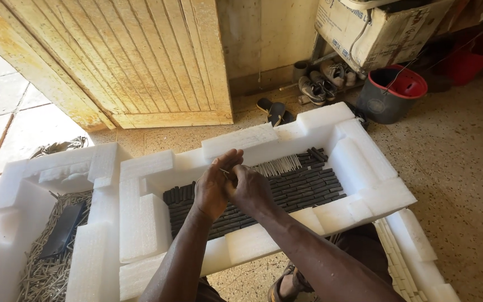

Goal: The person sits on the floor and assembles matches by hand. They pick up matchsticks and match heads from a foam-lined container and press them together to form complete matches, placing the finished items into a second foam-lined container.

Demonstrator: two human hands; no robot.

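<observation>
- White foam tray (6,190) at left holds loose thin pale sticks and a dark flat slab.
- Left hand (212,187) and right hand (251,190), fingers curled, pinch one thin stick (225,171) between them.
- Below them, the middle white foam tray (364,168) keeps short dark rods (303,187) packed in rows.

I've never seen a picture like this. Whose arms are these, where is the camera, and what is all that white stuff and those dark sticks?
No machine here: a person wears a camera on the head, looking down at their own bare hands. The left hand and right hand meet over a white foam tray on a speckled floor. The tray holds rows of dark sticks and a small bunch of pale ones. The fingers pinch something thin, too small to identify. Another foam tray at left holds loose thin sticks and a dark flat object. A bucket and shoes sit behind.
</observation>
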